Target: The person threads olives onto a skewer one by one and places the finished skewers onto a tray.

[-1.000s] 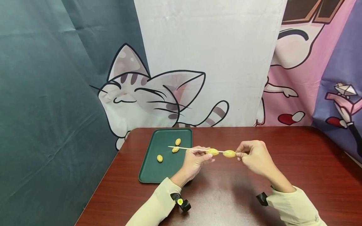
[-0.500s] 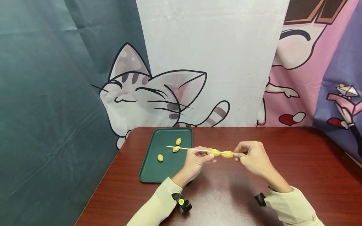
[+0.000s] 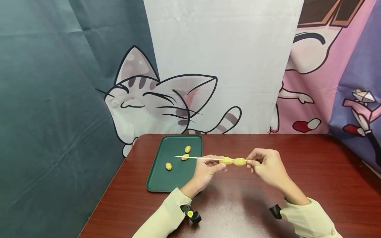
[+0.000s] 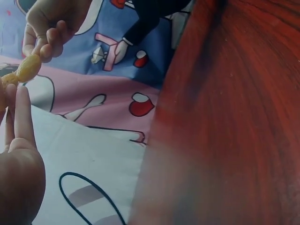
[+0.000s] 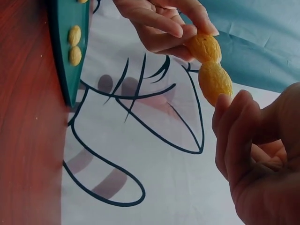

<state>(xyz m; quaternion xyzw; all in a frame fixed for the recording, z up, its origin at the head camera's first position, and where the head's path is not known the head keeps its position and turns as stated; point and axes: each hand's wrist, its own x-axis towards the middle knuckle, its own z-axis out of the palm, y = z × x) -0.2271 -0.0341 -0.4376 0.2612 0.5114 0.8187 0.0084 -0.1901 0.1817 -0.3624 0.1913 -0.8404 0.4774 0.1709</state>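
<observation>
Two yellow oval fruits sit on a thin pale skewer point(image 3: 190, 157) held level above the table. My left hand point(image 3: 205, 172) pinches the left fruit point(image 3: 227, 160) between thumb and fingers, and the skewer's bare pointed part stretches left past that hand, over the tray. At the skewer's other end my right hand point(image 3: 269, 167) pinches with thumb and fingertips, beside the right fruit point(image 3: 239, 162). In the right wrist view the left-hand fruit point(image 5: 205, 48) and the right-hand fruit point(image 5: 214, 83) touch end to end.
A green tray point(image 3: 160, 180) lies at the table's left, with three loose yellow fruits on it, one of them point(image 3: 168, 166) apart from the others. Behind the reddish-brown table point(image 3: 238, 211) hangs a printed cloth point(image 3: 253, 66).
The right fruit has moved left along the skewer, closing the gap to the other one. The skewer's pointed end reaches slightly farther left, and my right hand has shifted a little left.
</observation>
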